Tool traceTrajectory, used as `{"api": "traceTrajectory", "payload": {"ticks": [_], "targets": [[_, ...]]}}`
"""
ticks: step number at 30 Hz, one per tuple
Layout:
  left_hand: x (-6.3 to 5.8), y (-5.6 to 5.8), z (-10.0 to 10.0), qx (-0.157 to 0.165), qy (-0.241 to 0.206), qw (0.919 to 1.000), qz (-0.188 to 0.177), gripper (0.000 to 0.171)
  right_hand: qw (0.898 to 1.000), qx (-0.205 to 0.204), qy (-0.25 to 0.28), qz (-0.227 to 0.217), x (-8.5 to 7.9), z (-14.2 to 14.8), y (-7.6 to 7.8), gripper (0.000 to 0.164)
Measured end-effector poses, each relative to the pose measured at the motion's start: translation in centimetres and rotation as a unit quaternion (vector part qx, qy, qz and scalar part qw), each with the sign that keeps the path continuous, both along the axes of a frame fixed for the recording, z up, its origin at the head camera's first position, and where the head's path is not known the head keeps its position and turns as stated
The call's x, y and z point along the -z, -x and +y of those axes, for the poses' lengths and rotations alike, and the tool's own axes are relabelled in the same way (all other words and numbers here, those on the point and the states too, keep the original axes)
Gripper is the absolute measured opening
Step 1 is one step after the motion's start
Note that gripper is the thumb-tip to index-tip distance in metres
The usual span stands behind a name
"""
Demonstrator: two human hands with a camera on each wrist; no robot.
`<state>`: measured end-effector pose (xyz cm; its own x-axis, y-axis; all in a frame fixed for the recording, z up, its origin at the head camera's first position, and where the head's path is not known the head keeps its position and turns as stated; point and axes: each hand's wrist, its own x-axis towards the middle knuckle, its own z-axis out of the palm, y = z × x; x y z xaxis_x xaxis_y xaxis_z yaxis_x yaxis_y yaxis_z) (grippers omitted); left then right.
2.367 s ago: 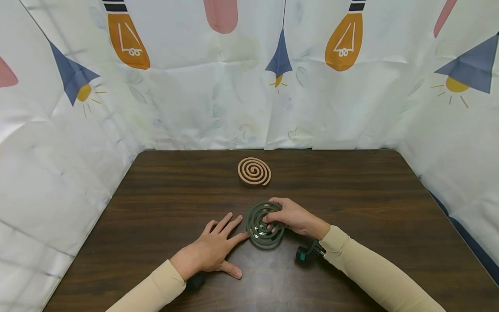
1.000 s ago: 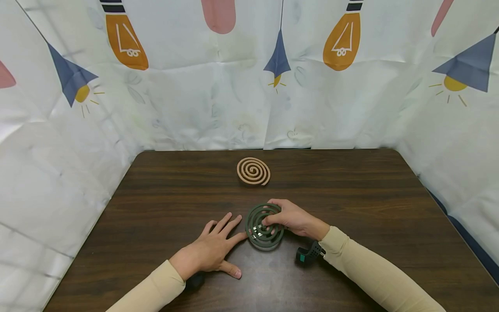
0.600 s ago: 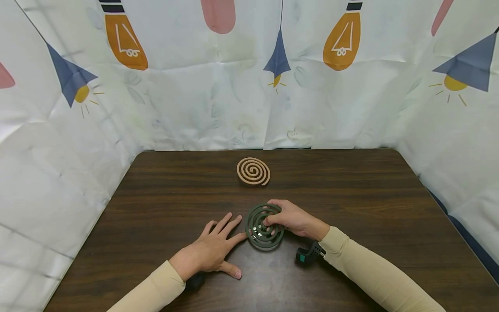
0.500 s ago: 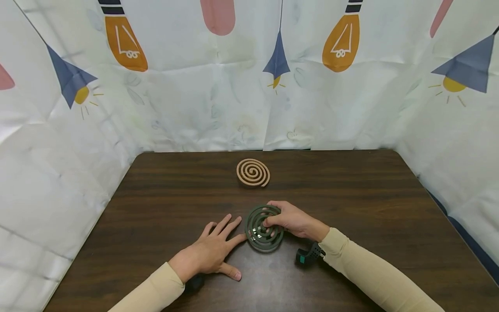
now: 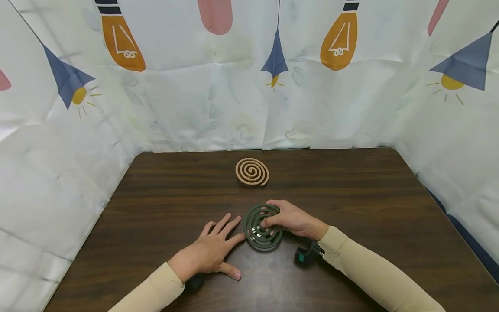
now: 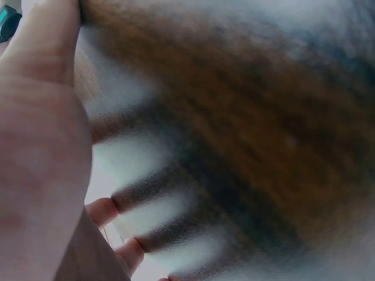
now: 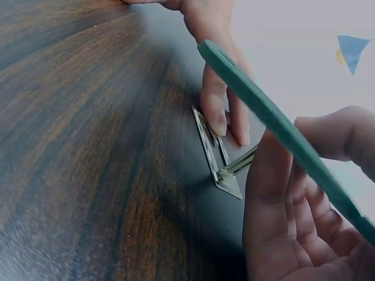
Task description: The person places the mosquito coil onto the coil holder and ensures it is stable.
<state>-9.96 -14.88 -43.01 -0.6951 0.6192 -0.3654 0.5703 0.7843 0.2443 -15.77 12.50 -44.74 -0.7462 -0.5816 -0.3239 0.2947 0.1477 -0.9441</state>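
A green mosquito coil is pinched in my right hand, thumb on top and fingers underneath. In the right wrist view the coil appears edge-on, tilted above the table. Under it lies a small metal coil stand with a raised prong; whether the prong meets the coil's centre is hidden behind my fingers. My left hand rests on the table with fingers spread, and a fingertip of it presses on the stand's flat base. The left wrist view is mostly blurred tabletop.
A tan mosquito coil lies farther back on the dark wood table. Printed white curtains enclose the back and sides. A dark wrist camera hangs under my right wrist.
Both hands keep nearly the same pose. The green coil and right hand have shifted very slightly toward me; the head view has drifted a little.
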Motion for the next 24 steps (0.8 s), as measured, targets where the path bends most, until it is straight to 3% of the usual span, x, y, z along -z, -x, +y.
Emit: {"api": "traceTrajectory", "payload": {"ticks": [24], "targets": [[-0.16,-0.16,0.02,-0.002,0.003,1.0000,-0.005,0.103,1.000,0.007,-0.011,0.002,-0.14,-0.02,-0.07,0.042]]}}
